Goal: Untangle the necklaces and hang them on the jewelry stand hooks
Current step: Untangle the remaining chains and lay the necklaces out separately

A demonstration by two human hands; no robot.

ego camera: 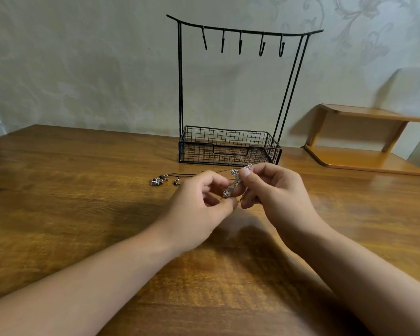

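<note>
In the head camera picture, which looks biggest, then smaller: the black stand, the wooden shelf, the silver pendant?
1. Black stand
2. Wooden shelf, partly cut off by the picture's edge
3. Silver pendant, smallest despite being nearest

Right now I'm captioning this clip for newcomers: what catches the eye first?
Both hands, left and right, meet mid-table, pinching a silver pendant between them. Behind them stands a black wire jewelry stand, its five hooks bare. A dark cord with small charms trails leftward on the wooden table.
</note>
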